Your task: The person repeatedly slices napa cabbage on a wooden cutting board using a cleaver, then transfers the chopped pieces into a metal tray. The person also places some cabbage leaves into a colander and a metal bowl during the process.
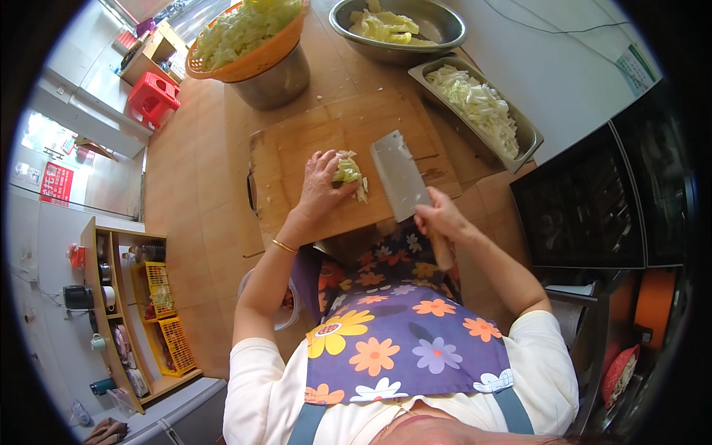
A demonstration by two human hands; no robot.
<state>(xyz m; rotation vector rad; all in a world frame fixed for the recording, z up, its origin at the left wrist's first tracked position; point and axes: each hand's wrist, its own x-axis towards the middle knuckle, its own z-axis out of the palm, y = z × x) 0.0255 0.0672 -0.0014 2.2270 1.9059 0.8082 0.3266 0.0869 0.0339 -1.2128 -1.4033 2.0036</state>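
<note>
My left hand [324,186] rests over a small piece of cabbage [347,170] on the wooden cutting board [300,133], its fingers and thumb around the piece. A few cut shreds lie beside the thumb. In my right hand [443,214] is the wooden handle of a cleaver [399,175]. Its broad blade, with bits of cabbage stuck on it, is over the board, to the right of the cabbage and apart from it.
Beyond the board, an orange basket [245,69] heaped with chopped cabbage sits on a metal pot [278,83]. A steel bowl [397,53] holds cabbage leaves. Sliced cabbage fills a metal tray [531,146] at the right. Red stools [153,97] stand farther left.
</note>
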